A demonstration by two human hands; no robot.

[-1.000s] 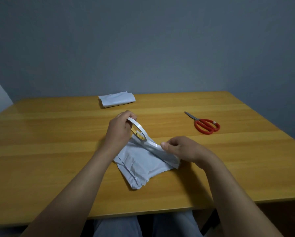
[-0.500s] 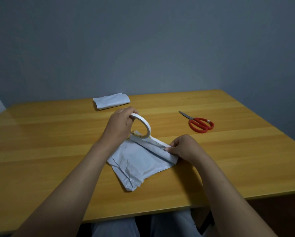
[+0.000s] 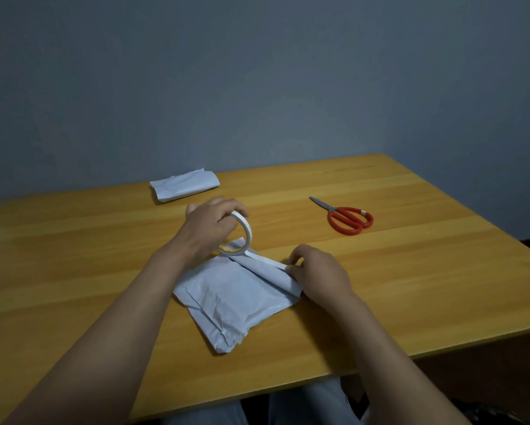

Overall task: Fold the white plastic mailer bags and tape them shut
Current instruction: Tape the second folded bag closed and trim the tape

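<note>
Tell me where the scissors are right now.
In the head view, the scissors lie flat on the right side of the table, beyond the right hand and apart from the bag.

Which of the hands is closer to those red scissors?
Right. The right hand pinches the tape end on the near side of the red scissors; the left hand grips the tape roll farther left.

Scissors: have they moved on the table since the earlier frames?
No. The red scissors lie at the same spot near the table's far right corner, blades pointing far-left. Only the head camera has shifted.
</note>
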